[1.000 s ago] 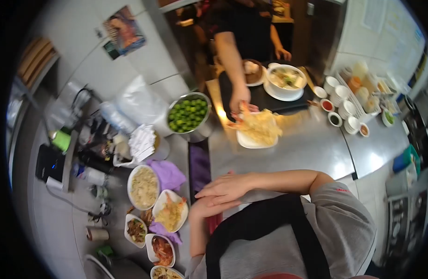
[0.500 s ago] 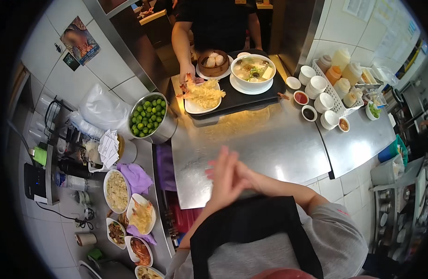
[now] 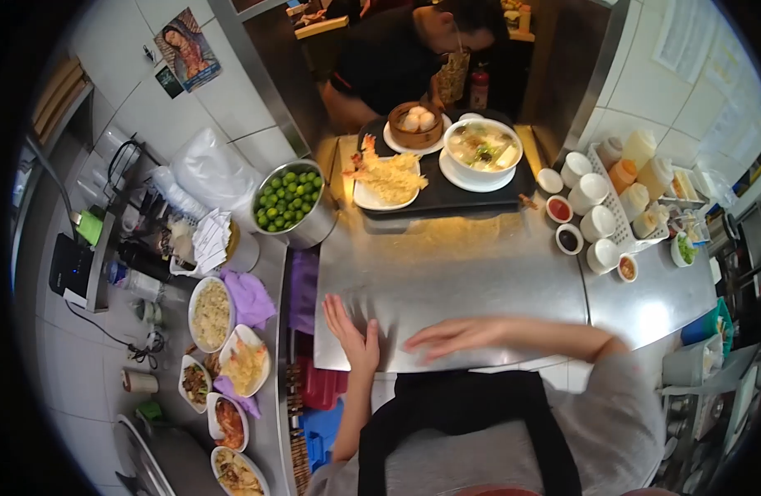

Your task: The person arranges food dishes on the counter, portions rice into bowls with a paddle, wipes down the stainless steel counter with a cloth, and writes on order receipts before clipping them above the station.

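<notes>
Steel counter (image 3: 480, 285) below the left hand (image 3: 356, 339) and blurred right hand (image 3: 459, 334), both spread near its edge, holding nothing.
Steel gives them room up to the black tray (image 3: 436, 197), which already bears tempura (image 3: 389, 176), a soup bowl (image 3: 480, 171) and a steamer (image 3: 418, 141); white cups (image 3: 587, 199) bound that room right of the tray, while rice (image 3: 212, 316) sits off it, nearer and left.

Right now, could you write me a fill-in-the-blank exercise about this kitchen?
The metal pot holds round fruit coloured ____.
The soup bowl and fried shrimp share one black ____.
The cloth beside the rice is ____.
In the foreground, the left hand and right hand hold ____.

Missing words: green; tray; purple; nothing.
</notes>
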Tool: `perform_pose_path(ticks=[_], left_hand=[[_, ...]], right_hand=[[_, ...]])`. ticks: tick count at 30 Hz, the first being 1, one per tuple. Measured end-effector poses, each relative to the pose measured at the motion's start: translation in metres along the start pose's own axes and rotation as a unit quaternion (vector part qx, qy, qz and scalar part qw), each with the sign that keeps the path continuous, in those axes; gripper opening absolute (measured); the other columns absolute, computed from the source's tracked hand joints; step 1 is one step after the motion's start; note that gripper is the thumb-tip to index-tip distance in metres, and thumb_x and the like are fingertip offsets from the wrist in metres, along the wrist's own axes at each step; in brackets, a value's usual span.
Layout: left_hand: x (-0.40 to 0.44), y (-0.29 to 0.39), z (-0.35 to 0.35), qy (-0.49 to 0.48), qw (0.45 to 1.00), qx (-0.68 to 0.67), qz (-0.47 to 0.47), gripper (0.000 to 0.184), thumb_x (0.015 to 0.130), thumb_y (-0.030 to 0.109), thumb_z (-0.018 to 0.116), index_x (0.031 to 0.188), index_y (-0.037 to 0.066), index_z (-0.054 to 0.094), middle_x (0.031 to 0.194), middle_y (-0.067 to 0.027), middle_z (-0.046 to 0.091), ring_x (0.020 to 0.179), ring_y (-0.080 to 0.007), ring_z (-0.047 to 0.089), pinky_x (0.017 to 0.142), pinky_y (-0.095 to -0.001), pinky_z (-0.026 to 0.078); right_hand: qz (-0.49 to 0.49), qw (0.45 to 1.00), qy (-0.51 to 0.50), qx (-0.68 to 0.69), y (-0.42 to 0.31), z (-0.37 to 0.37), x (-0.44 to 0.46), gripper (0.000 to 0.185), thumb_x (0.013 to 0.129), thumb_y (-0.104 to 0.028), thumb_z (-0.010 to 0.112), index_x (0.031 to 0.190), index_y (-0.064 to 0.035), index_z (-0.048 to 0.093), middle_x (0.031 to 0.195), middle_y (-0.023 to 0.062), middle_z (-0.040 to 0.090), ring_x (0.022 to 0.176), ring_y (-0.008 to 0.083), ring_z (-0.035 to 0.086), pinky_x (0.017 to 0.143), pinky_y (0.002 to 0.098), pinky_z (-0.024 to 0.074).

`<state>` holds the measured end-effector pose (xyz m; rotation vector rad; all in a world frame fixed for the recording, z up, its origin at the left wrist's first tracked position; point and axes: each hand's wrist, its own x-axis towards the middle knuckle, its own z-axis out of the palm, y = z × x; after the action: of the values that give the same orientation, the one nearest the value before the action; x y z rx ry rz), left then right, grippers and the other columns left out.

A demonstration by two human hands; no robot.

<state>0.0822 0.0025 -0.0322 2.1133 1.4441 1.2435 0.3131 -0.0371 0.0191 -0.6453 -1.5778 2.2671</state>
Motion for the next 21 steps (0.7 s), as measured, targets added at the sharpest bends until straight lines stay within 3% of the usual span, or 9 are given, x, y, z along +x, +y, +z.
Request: perform_pose_path(ticks=[3,5,7,8,11,12,14,16,21], left_hand=[[-0.025,-0.016,-0.011,0.085,0.992,-0.041,-0.085,0.068,0.084,0.034,0.049,0.135,-0.002,0.021,0.140,-0.0234,0.019,0.129,-0.0357,0.020,0.103,-0.0452,0.018],[-0.036,-0.020,-0.024,0.091,0.985,-0.102,-0.109,0.067,0.085,0.035,0.048,0.135,-0.001,0.022,0.137,-0.0213,0.022,0.121,-0.0326,0.030,0.096,-0.0421,0.027],[-0.036,-0.028,-0.035,0.122,0.977,-0.139,-0.102,0.063,0.086,0.031,0.049,0.135,0.002,0.023,0.115,-0.0151,0.045,0.090,-0.0195,0.048,0.073,-0.0301,0.040],[-0.036,-0.040,-0.039,0.090,0.971,-0.180,-0.128,0.063,0.085,0.027,0.050,0.135,0.001,0.022,0.105,-0.0123,0.048,0.083,-0.0169,0.048,0.069,-0.0277,0.039],[-0.040,-0.066,-0.033,0.054,0.944,-0.270,-0.184,0.065,0.079,0.006,0.052,0.135,-0.001,0.019,0.067,-0.0012,0.048,0.060,-0.0083,0.044,0.056,-0.0199,0.035],[-0.042,-0.075,-0.026,0.044,0.943,-0.285,-0.166,0.066,0.077,0.003,0.052,0.134,-0.002,0.020,0.068,-0.0009,0.047,0.061,-0.0081,0.044,0.056,-0.0201,0.036],[-0.046,-0.083,-0.020,0.032,0.925,-0.343,-0.162,0.066,0.076,0.004,0.054,0.134,-0.002,0.022,0.067,0.0000,0.048,0.059,-0.0065,0.044,0.055,-0.0191,0.037],[-0.050,-0.101,-0.014,0.040,0.910,-0.389,-0.140,0.072,0.074,0.008,0.061,0.134,-0.001,0.022,0.066,0.0014,0.049,0.055,-0.0047,0.043,0.049,-0.0174,0.034],[-0.051,-0.124,-0.004,0.014,0.829,-0.491,-0.268,0.073,0.075,0.009,0.066,0.135,0.007,0.025,0.068,-0.0014,0.053,0.058,-0.0062,0.050,0.053,-0.0178,0.041]], right_hand=[[0.188,0.894,-0.063,-0.401,-0.071,-0.064,-0.081,0.066,0.083,-0.044,0.055,0.132,-0.0066,0.034,0.132,0.0151,0.038,0.119,0.0279,0.041,0.098,0.0377,0.0340],[0.465,0.712,0.263,-0.457,-0.210,-0.035,-0.098,0.056,0.083,-0.037,0.055,0.128,-0.0084,0.041,0.122,0.0150,0.049,0.110,0.0265,0.049,0.094,0.0361,0.0383],[0.259,0.637,0.266,-0.676,-0.282,-0.106,-0.139,0.045,0.082,-0.031,0.055,0.121,-0.0083,0.049,0.111,0.0126,0.056,0.103,0.0238,0.053,0.089,0.0338,0.0412],[0.180,0.583,0.358,-0.707,-0.316,-0.110,-0.137,0.044,0.082,-0.029,0.055,0.119,-0.0065,0.050,0.112,0.0139,0.055,0.103,0.0246,0.053,0.089,0.0343,0.0412],[-0.048,0.407,0.614,-0.674,-0.425,-0.065,-0.063,0.039,0.081,-0.019,0.055,0.115,-0.0009,0.049,0.113,0.0173,0.053,0.103,0.0291,0.051,0.091,0.0374,0.0402],[-0.141,0.334,0.675,-0.642,-0.467,-0.039,-0.037,0.037,0.081,-0.016,0.054,0.114,0.0010,0.048,0.113,0.0183,0.053,0.103,0.0310,0.051,0.092,0.0387,0.0397],[-0.199,0.094,0.608,-0.763,-0.516,-0.065,-0.008,0.032,0.080,-0.010,0.050,0.110,0.0031,0.049,0.109,0.0216,0.052,0.102,0.0346,0.050,0.090,0.0403,0.0403],[-0.240,-0.011,0.551,-0.799,-0.558,-0.075,0.028,0.032,0.077,-0.006,0.048,0.108,0.0041,0.050,0.105,0.0245,0.052,0.099,0.0375,0.050,0.087,0.0418,0.0407],[-0.148,0.123,0.621,-0.760,-0.604,-0.101,0.111,0.031,0.074,-0.014,0.052,0.101,0.0020,0.052,0.104,0.0217,0.051,0.100,0.0345,0.048,0.088,0.0419,0.0399]])
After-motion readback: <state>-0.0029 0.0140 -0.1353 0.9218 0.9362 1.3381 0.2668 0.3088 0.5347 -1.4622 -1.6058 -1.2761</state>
